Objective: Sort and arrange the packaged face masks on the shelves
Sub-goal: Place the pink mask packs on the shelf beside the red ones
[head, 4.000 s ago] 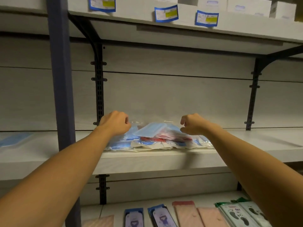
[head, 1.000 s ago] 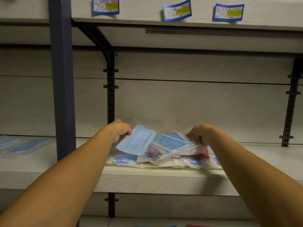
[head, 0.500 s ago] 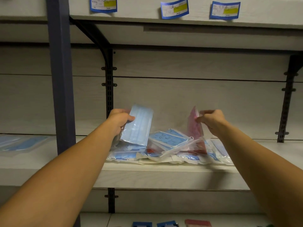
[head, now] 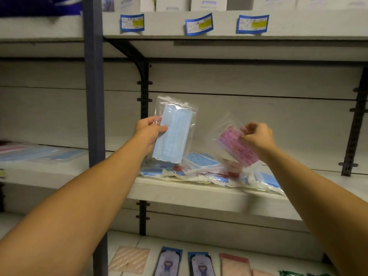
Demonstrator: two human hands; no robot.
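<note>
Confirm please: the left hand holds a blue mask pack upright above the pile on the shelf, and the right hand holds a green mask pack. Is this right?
Not quite. The pack in the right hand is pink, not green, as the head view shows. The rest stands: the left hand holds the blue mask pack upright above the pile on the shelf.

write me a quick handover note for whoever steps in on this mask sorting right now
Left hand: grips a clear packet of plain blue masks, held upright above the shelf.
Right hand: fingers pinch a clear packet of pink printed masks, tilted, lifted above the pile.
Loose pile of mixed blue and red mask packets lies on the middle white shelf.
Done: two packets picked out.
Left: place both, sort the pile.
</note>
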